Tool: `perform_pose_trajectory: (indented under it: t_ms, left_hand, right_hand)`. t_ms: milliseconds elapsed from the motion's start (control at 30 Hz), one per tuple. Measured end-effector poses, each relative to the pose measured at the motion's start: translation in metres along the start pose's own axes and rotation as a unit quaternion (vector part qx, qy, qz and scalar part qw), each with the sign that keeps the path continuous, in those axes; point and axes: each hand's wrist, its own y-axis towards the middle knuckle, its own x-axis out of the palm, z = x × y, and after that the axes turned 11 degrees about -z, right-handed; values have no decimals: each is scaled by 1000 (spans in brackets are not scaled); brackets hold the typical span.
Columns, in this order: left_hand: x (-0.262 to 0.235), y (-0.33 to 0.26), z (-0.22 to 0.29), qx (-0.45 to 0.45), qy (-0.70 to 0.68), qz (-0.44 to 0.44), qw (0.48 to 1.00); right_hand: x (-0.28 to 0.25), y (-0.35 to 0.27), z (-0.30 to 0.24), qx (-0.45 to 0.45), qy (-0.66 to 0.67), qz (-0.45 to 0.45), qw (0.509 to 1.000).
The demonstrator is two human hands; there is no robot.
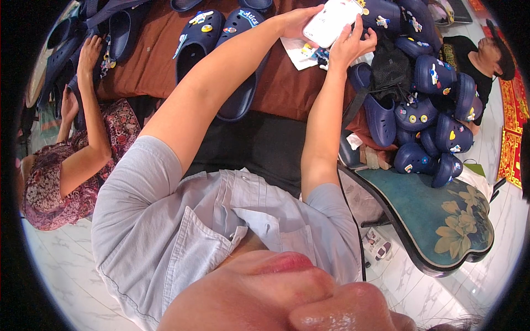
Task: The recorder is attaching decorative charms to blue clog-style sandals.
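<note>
White, round-cornered handheld device point(333, 23), tilted, held between left hand point(301, 23) and right hand point(349, 45).

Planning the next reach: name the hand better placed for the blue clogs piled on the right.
Right hand, probably: it touches the white device on the side nearer the blue clogs. The left hand grips the device's left side, farther away.

Top edge cropped the white device point(327, 26), its surface markings too small to make out, and part of the left hand point(296, 23) was hidden behind it. Left forearm point(221, 74) covered the middle of one navy clog point(234, 30); left rim cut off the person in patterned clothing point(47, 187).
</note>
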Motion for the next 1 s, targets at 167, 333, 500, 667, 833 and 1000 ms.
perform_pose_trajectory:
  t_ms: [167,333,500,667,833,1000]
  left_hand:
    - [2,0,-5,106,482,6,870]
    - [-1,-2,-1,101,462,6,881]
    - [36,5,18,-28,23,66,997]
    - [19,-2,28,7,131,-28,991]
    - [-4,6,-8,10,-242,-24,970]
    - [20,10,3,40,-210,38,976]
  right_hand:
    - [-2,-4,5,1,2,-2,1000]
    - [2,-1,0,1,-5,-12,1000]
    - [-4,2,10,3,14,21,1000]
    - [-11,6,-2,17,36,25,999]
    - [-6,5,-45,39,121,-102,987]
    - [1,5,-67,104,55,-161,980]
